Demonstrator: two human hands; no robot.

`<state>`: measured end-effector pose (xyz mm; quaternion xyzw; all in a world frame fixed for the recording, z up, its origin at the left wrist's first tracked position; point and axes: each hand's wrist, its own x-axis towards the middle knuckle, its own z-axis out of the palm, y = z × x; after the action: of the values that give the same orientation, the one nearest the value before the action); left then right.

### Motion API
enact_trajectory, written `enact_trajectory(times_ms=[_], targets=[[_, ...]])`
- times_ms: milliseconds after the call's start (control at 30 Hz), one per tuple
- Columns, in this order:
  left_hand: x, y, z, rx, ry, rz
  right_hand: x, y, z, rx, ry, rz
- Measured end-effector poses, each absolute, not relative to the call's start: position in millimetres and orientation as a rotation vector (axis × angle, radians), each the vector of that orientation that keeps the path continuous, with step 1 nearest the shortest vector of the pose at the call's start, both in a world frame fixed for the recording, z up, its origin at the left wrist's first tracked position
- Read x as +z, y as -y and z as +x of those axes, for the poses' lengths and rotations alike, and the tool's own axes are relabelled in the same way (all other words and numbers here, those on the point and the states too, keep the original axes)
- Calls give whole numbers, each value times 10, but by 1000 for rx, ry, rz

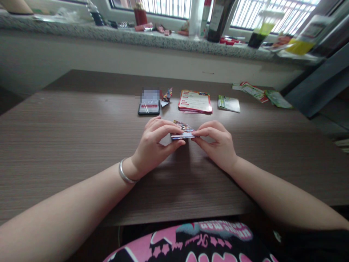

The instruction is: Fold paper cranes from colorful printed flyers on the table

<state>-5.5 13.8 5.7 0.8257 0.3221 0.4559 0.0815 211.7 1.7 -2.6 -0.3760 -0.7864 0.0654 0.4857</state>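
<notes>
Between my two hands is a folded piece of colourful printed paper (185,127), its pale folded edge facing me, held just above the table. My left hand (160,138), with a silver bangle at the wrist, has its fingers over the top and its thumb below the left end. My right hand (215,140) pinches the right end between thumb and fingers. Just beyond lies a stack of red-bordered printed cards (195,101). A small folded paper piece (167,96) rests to the left of that stack.
A phone (148,107) lies at the left of the cards. A smaller stack of green-and-white cards (229,103) sits to the right, with green paper strips (253,91) farther back. Bottles and small items crowd the granite windowsill (174,42) behind the brown table (81,145).
</notes>
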Motion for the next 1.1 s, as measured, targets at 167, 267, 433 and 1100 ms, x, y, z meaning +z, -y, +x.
enact_trajectory(times_ms=[167, 267, 433, 1100], targets=[[47, -166, -51, 1412, -961, 2466, -18, -16, 2117, 130, 1915, -899], [37, -170, -53, 1432, -952, 2479, -10, -14, 2112, 130, 1925, -891], [35, -160, -59, 1437, -949, 2472, -3, -11, 2100, 133, 1918, -896], [-12, -148, -37, 1467, -835, 2338, 43, 18, 2063, 150, 1927, -848]])
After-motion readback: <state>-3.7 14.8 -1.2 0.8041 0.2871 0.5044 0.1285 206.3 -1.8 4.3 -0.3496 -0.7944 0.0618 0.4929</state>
